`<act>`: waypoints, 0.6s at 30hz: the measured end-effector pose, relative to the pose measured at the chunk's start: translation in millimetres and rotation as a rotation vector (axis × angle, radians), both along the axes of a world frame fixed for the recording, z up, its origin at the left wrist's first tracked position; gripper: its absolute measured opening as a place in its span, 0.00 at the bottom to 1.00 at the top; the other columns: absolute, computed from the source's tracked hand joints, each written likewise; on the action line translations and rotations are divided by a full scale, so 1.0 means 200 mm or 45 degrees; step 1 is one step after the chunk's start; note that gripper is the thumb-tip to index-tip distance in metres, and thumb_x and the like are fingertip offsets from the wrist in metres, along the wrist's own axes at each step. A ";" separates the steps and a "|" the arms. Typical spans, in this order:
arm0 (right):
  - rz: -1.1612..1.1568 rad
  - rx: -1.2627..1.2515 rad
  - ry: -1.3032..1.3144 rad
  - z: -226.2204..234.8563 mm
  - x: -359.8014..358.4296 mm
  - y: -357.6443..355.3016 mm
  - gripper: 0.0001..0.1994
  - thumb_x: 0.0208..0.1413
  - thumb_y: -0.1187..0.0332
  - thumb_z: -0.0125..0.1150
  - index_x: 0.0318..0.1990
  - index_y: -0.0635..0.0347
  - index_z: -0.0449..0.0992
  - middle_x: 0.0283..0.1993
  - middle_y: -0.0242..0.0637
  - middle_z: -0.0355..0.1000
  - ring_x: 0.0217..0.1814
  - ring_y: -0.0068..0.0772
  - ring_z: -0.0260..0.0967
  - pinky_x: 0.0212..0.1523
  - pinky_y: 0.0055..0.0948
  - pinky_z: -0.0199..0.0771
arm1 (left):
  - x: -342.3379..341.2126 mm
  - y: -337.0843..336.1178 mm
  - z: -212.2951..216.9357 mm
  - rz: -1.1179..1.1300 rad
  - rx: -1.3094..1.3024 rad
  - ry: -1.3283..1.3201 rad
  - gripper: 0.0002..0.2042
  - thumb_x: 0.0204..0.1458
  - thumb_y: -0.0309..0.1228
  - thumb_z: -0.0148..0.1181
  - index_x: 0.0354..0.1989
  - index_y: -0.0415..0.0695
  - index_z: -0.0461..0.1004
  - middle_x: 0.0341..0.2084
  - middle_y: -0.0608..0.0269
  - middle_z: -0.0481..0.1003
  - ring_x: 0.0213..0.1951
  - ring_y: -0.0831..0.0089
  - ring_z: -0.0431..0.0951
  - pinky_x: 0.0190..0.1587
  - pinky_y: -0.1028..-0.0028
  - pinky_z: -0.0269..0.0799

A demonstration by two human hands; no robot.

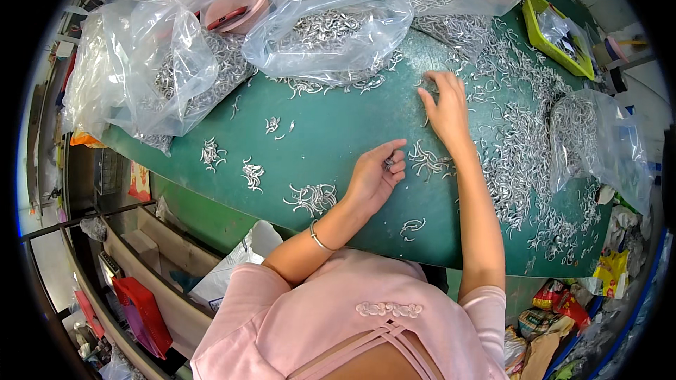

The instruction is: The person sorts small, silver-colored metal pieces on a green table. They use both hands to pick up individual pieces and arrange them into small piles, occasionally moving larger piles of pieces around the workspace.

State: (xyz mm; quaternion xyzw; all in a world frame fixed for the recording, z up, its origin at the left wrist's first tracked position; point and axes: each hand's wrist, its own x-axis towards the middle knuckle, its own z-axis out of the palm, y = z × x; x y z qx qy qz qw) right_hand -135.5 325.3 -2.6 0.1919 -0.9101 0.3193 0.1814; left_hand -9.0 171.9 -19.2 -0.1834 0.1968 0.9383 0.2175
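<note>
Hooks (431,160) heaped just right of left hand (377,172), pinching few; right hand (445,109) beyond heap, fingers spread flat.

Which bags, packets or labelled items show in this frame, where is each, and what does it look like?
Clear plastic bags: back of the green table, bulging with small silvery metal hooks.
Clear bag: right table edge, same hooks.
Yellow-green tray: far right corner, rectangular.
Yellow packet: below the table's right edge, crumpled.
Red bag: lower left floor, flat.
</note>
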 end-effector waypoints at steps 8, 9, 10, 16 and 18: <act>0.231 0.151 -0.245 -0.03 0.07 0.17 0.08 0.45 0.74 0.68 0.33 0.61 0.75 0.39 0.42 0.70 0.44 0.48 0.66 0.47 0.41 0.67 | -0.03 0.03 0.12 0.102 -0.264 -0.078 0.15 0.60 0.22 0.48 0.55 0.32 0.66 0.33 0.64 0.71 0.30 0.78 0.68 0.35 0.79 0.68; 0.263 0.144 -0.269 0.00 0.08 0.22 0.08 0.45 0.74 0.67 0.34 0.61 0.75 0.39 0.42 0.70 0.44 0.48 0.66 0.47 0.40 0.67 | -0.03 0.03 0.11 0.117 -0.282 -0.082 0.15 0.60 0.22 0.48 0.56 0.32 0.67 0.33 0.64 0.71 0.30 0.78 0.68 0.35 0.79 0.68; 0.201 0.127 -0.260 0.02 0.08 0.25 0.08 0.46 0.74 0.67 0.34 0.62 0.76 0.39 0.43 0.70 0.45 0.48 0.66 0.47 0.40 0.67 | -0.03 0.02 0.10 0.119 -0.284 -0.063 0.16 0.60 0.21 0.48 0.56 0.32 0.67 0.33 0.64 0.71 0.30 0.78 0.68 0.36 0.78 0.68; 0.014 -0.085 -0.341 -0.03 -0.01 0.25 0.09 0.48 0.74 0.66 0.38 0.64 0.75 0.41 0.45 0.70 0.46 0.49 0.66 0.49 0.40 0.67 | -0.03 0.05 0.07 0.138 -0.354 0.003 0.16 0.60 0.21 0.48 0.56 0.31 0.66 0.37 0.61 0.73 0.36 0.76 0.72 0.40 0.76 0.71; 0.038 0.099 -0.254 -0.04 -0.01 0.23 0.08 0.49 0.74 0.65 0.37 0.65 0.74 0.38 0.44 0.71 0.43 0.48 0.68 0.46 0.39 0.68 | -0.04 0.06 0.09 0.163 -0.412 -0.006 0.16 0.60 0.22 0.48 0.56 0.30 0.66 0.40 0.59 0.74 0.40 0.73 0.74 0.44 0.74 0.72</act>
